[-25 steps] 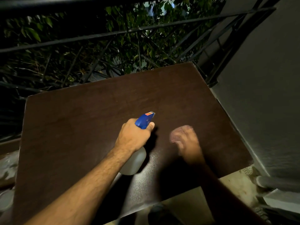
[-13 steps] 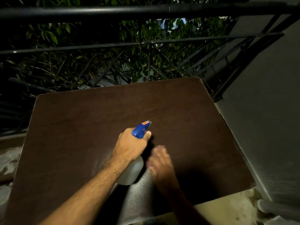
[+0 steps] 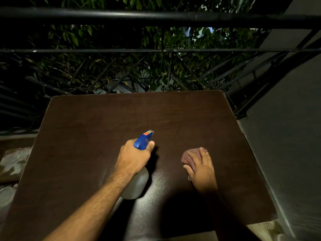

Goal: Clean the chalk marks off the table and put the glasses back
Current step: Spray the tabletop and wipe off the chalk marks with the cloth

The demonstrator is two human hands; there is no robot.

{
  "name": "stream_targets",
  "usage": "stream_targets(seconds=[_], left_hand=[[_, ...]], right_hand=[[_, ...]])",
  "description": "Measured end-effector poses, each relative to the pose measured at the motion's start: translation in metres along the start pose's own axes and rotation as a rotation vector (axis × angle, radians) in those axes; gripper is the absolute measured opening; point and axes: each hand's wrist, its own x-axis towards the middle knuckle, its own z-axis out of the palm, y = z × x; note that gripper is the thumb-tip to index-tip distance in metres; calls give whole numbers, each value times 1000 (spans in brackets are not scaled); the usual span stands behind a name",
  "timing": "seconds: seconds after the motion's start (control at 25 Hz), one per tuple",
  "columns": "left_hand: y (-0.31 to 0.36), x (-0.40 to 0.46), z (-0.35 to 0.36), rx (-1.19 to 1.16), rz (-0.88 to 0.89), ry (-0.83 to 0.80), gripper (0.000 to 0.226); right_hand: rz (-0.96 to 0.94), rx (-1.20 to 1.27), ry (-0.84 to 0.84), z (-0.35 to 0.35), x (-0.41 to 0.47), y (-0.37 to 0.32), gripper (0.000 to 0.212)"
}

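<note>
Right hand (image 3: 202, 168) lay flat, fingers spread, pressing checked cloth (image 3: 188, 158) on table (image 3: 86, 136). Left hand (image 3: 133, 158) closed round spray bottle (image 3: 139, 180), nozzle aimed forward, away from cloth. Damp sheen lay between hands, nearer cloth hand. No glasses seen.

**Dark wood grain, misted plastic, checked cloth**

The table (image 3: 97, 140) has a dark brown top with a wood-grain look, smooth and mostly matt; near the front edge a band catches the light with a fine speckled sheen, like small droplets. The spray bottle (image 3: 139, 180) has a translucent, frosted-looking plastic body and a glossy blue plastic trigger head with a small red label. The cloth (image 3: 188, 158) is woven fabric in a small red-and-pale check, soft and crumpled, with no shine. The railing (image 3: 156, 17) behind is black-painted metal, smooth with a dull gleam along its top bar. The wall (image 3: 286, 136) at right looks grey, flat and matt.
</note>
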Motion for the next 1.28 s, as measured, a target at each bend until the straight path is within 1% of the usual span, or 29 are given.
stream_targets(seconds=[0.08,0.16,0.32,0.44,0.56,0.68,0.76,0.92,1.04,1.16,1.28], left_hand=[[-1,3,-4,-32,-14,51,49],[-2,6,-8,-79,-22,106,50],[1,8,-23,-193,-43,199,49],[4,13,-37,-267,8,257,49],[12,20,-55,-310,52,305,49],[23,24,-76,-357,101,344,47],[33,26,-91,-381,129,366,45],[55,33,-132,-453,189,516,45],[70,42,-169,-437,292,584,46],[84,49,-197,-407,334,645,44],[90,54,-219,-392,401,657,49]], right_hand=[[6,21,9,-2,2,-9,46],[20,46,-5,-3,6,-18,42],[-46,58,-36,-20,30,-43,47],[-88,71,-30,-45,51,-69,53],[-140,109,-24,-72,69,-97,52],[-243,121,35,-98,89,-130,47],[-267,105,61,-121,103,-154,48],[-360,112,187,-175,126,-204,45],[-394,108,256,-210,135,-241,44],[-411,109,327,-233,138,-272,41],[-452,103,364,-243,139,-297,38]])
